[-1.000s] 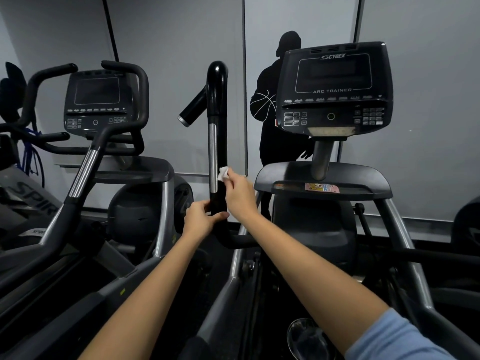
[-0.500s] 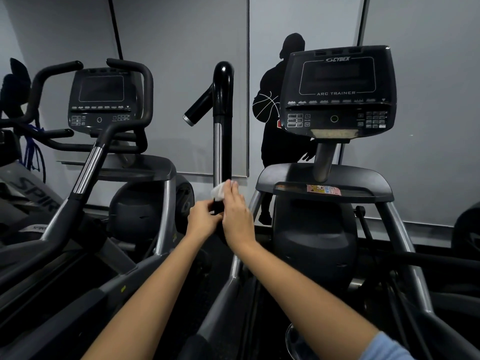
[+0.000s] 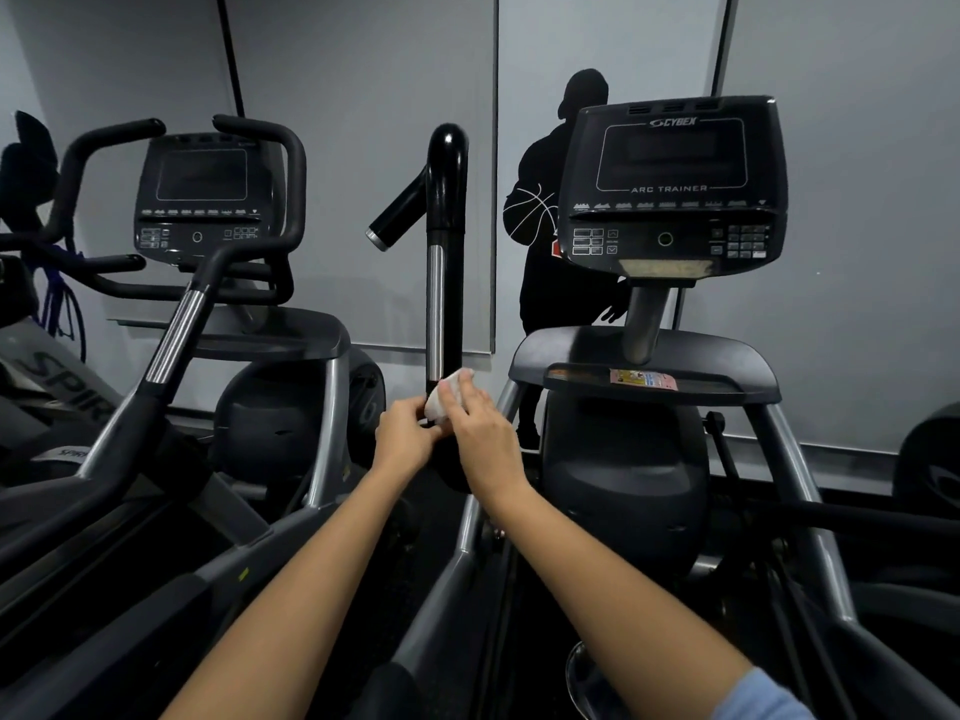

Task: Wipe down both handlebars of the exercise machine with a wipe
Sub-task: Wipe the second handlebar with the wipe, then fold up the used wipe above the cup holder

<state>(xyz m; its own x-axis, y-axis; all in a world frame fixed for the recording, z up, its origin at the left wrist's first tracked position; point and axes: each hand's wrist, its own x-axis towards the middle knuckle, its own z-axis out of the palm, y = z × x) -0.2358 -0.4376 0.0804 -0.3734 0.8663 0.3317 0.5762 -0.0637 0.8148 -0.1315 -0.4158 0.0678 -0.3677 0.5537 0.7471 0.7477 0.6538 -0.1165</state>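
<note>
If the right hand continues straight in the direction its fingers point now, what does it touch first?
Probably the upright handlebar: the right hand points up and slightly left, already pressing the wipe against its lower end. Depth is hard to judge.

Open space is found on both sides of the upright handlebar (image 3: 445,283) above the hands, bounded behind by the grey wall panels (image 3: 363,122). To its left, passage is narrowed by the side grip (image 3: 397,213) branching down-left from the bar's top, and farther left by the neighbouring machine's console (image 3: 205,194) and looped handles (image 3: 283,174). To its right, the gap is closed by the Cybex console (image 3: 675,184) and the tray (image 3: 644,366) below it. The lower bar is occupied by the left hand (image 3: 408,433) and right hand (image 3: 480,433), with a white wipe (image 3: 448,394) pressed against it. Below, the way is crowded by frame rails (image 3: 447,579).
</note>
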